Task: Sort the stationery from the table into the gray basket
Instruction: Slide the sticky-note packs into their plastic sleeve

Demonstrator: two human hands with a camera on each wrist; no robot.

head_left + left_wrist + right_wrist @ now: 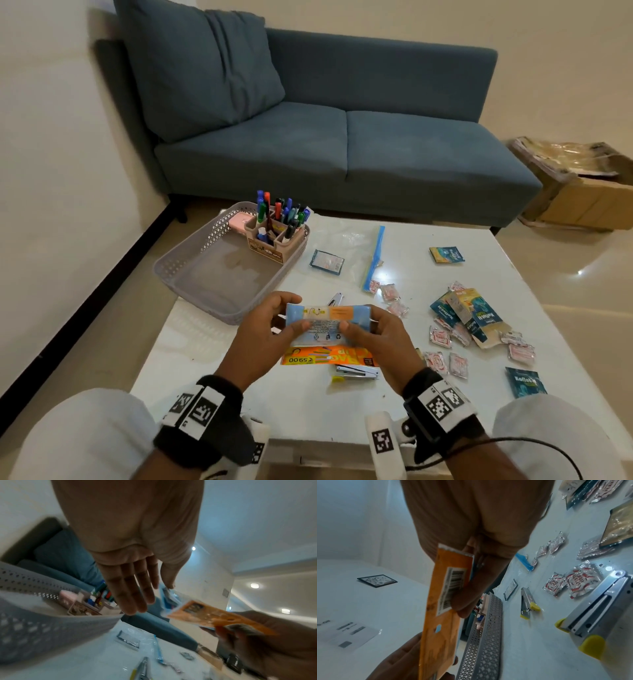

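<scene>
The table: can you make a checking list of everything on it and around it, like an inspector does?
Surface: white table, glossy.
Job's things: gray basket at the table's far left holds a pen organizer full of markers and a pink item; a blue-and-orange packet is held above the table; two staplers and an orange packet lie below it.
Clutter: chilli-flake sachets, blue sachets, a zip bag.
Grippers: left hand and right hand both grip the held packet.
Cables: black wire by the right wrist.
Surroundings: blue sofa, cardboard box.
</scene>
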